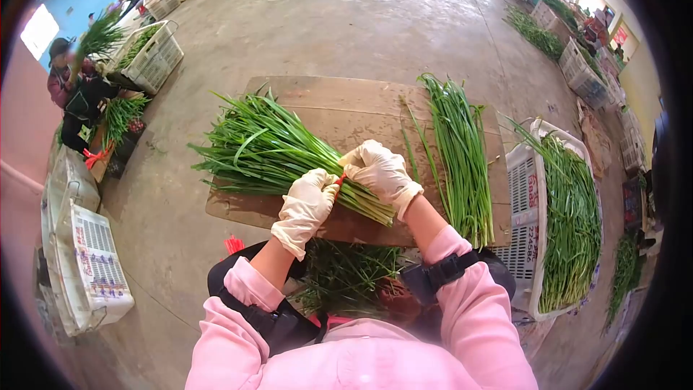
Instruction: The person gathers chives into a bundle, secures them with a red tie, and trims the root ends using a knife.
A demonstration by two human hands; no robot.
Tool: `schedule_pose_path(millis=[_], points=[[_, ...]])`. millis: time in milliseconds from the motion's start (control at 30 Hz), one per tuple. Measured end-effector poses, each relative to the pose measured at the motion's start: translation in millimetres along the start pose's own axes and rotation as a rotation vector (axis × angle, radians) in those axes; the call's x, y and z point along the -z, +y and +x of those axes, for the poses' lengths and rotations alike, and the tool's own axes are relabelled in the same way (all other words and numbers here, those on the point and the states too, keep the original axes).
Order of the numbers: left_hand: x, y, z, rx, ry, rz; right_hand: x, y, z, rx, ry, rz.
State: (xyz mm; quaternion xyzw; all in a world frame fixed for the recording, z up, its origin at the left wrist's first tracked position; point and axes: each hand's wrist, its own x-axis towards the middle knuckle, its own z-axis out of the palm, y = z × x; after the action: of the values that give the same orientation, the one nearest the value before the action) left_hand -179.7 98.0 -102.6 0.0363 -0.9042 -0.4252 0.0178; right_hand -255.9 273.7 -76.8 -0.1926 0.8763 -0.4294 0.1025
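A thick bundle of long green stalks (271,146) lies across a brown board (339,94), its leaves spread to the left and its pale ends pointing to the lower right. Around the bundle near those ends runs a red tie (341,179). My left hand (308,206), in a white glove, pinches the tie at the near side. On the far side, my right hand (381,173), gloved too, has its fingers closed at the tie and over the stalks. A second, loose pile of green stalks (462,159) lies on the board's right side.
A white crate full of green stalks (570,224) stands at the right. At the left is a white crate (101,260). Cut greens (346,274) lie below the board, by my lap. A person (76,94) sits at the upper left beside another crate (155,58).
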Motion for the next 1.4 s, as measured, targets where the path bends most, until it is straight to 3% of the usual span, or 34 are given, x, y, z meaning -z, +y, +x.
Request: schedule_pose_path(millis=[67,100,233,333,433,600,667,733,767,800,833,900,933,967,1067,1200,1233,1300,1400], points=[[0.1,0.1,-0.8,0.017,0.003,-0.05,-0.6,0.5,-4.8,0.18,0.064,0.076],[-0.5,-0.3,-0.7,0.037,0.002,-0.07,4.9,5.2,-1.8,0.286,-0.032,-0.009],[-1.0,0.4,0.9,0.138,-0.026,-0.19,17.4,9.2,-0.4,0.339,-0.109,-0.186],[2.6,4.9,0.0,0.066,0.025,-0.149,25.9,4.8,-0.6,0.378,-0.132,-0.36],[2.9,-2.0,6.4,-0.213,0.181,-0.085,7.4,1.9,-13.1,0.467,0.079,-0.401],[-0.6,2.6,34.6,-0.37,-0.007,-0.195,-65.6,5.2,-27.8,0.405,0.375,-0.514],[11.9,12.3,29.9,-0.33,0.004,-0.148,-53.7,5.8,-29.9,0.436,0.318,-0.452],[17.5,3.0,30.8,-0.445,0.085,-0.081,-18.5,-10.3,-33.6,0.445,0.252,-0.37],[19.3,11.3,20.5,-0.384,0.195,-0.221,-9.7,-12.6,-30.1,0.371,0.293,-0.34],[17.7,4.3,17.2,-0.18,0.21,-0.346,4.4,-21.2,-26.6,0.411,0.273,-0.355],[22.6,-0.5,13.2,-0.092,0.112,-0.277,-2.9,-9.7,-15.0,0.329,0.187,-0.07],[28.1,6.9,6.2,0.099,-0.07,-0.243,-6.1,-3.2,-1.5,0.338,0.096,0.022],[26.5,16.2,2.7,0.205,-0.153,-0.28,-3.7,-0.9,1.8,0.431,0.087,-0.17],[20.9,13.2,1.5,0.166,-0.138,-0.099,-1.6,-2.0,4.3,0.524,0.077,-0.362],[10.8,7.7,0.5,0.177,-0.129,0.004,4.9,2.2,10.2,0.57,0.069,-0.464],[-4.6,-14.4,8.1,0.169,-0.085,-0.22,4.5,6.2,6.1,0.539,0.105,-0.587],[-5.1,-14.4,8.0,0.133,-0.07,-0.19,1.8,6.1,3.9,0.452,0.108,-0.572],[1.2,-2.2,5.7,0.098,-0.058,-0.098,2.9,4.3,-0.9,0.469,0.121,-0.538],[2.1,1.9,7.3,0.103,-0.038,-0.194,2.3,2.2,-9.5,0.415,0.145,-0.422]])
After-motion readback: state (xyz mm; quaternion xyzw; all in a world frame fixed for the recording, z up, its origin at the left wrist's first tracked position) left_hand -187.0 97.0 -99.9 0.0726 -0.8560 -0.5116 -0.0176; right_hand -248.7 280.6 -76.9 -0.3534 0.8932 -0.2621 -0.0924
